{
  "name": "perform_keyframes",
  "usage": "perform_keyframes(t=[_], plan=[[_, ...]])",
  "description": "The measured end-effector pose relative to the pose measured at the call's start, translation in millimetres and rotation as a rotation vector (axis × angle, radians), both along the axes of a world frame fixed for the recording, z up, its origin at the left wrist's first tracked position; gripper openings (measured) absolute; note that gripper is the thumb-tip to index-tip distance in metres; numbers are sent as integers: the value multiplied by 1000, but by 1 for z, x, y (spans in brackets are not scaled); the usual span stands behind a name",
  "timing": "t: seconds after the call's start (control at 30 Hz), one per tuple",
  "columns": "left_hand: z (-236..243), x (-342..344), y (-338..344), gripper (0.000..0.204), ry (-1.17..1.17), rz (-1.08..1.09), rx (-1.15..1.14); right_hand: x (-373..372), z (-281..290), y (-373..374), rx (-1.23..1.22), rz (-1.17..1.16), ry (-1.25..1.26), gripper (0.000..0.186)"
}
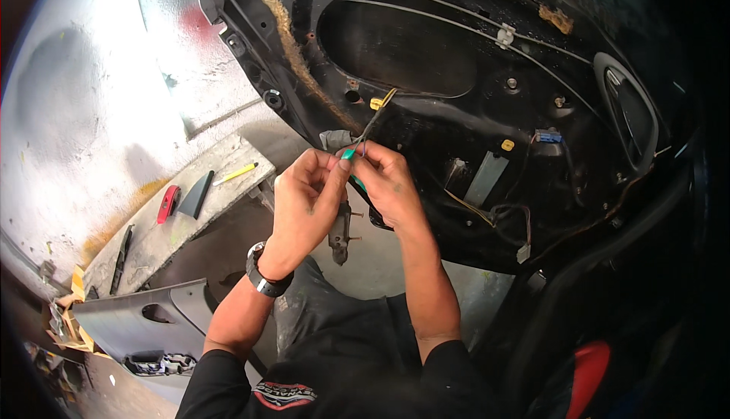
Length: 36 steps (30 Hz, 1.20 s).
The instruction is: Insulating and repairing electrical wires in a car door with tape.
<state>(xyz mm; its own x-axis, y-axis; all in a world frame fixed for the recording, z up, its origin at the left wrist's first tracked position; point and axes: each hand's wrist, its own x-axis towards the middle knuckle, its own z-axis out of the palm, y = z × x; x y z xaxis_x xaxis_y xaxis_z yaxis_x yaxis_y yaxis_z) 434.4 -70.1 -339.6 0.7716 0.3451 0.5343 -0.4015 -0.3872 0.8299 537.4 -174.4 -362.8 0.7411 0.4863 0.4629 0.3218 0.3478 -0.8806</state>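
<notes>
I judge that the step in hand is to wind a green strip (347, 154), which looks like tape, around the wire bundle (370, 126) in front of the door shell (449, 134). My left hand (303, 198) is narrow, with thumb and finger pinching the strip. My right hand (389, 191) is also narrow and pinches the bundle just beside it; exactly what lies under its fingertips I cannot tell. The bundle hangs from the lower edge of the door's big opening, near its middle. In my opinion, the next move calls for the strip to be pulled tight and smooth, while the other hand gives the wires no chance to twist. Now I count. There is one wire bundle, one blue connector (547, 137) and one oval door handle (630, 107) at the door's right edge, and there are two yellow clips (507, 145). On the bench (148, 250) I find four things: one yellow pen-like tool (236, 174) near the right end, one black wedge (197, 195), one red tool (167, 204), and one long black tool (121, 259) toward the left end. One grey door trim panel (137, 316) is below the bench's left end.
</notes>
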Motion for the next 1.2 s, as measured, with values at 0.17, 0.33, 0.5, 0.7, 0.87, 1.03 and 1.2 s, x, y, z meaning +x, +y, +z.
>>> perform_keyframes(t=[0.17, 0.33, 0.5, 0.7, 0.87, 1.03, 1.2], plan=[[2, -3, 2, 20, 66, -129, -146, 0, -1, 3, 31, -32, -27, 12], [2, -10, 3, 26, 183, -259, -350, 0, -1, 1, 66, 66, -7, 14], [-13, -4, 2, 29, 168, -376, -584, 5, 4, 2, 128, 161, -29, 26], [-25, 3, 0, 31, 121, -335, -664, 10, -2, 0, 170, 273, 148, 39], [-31, 18, 8, 28, 143, -203, -871, 8, -4, 7, 275, 286, 81, 47], [-44, 34, 24, 22, 88, -277, -671, 10, -12, 5, 260, 255, 62, 43], [-32, 26, 21, 29, -280, -78, -643, -2, -20, -5, 137, 10, 82, 22]])
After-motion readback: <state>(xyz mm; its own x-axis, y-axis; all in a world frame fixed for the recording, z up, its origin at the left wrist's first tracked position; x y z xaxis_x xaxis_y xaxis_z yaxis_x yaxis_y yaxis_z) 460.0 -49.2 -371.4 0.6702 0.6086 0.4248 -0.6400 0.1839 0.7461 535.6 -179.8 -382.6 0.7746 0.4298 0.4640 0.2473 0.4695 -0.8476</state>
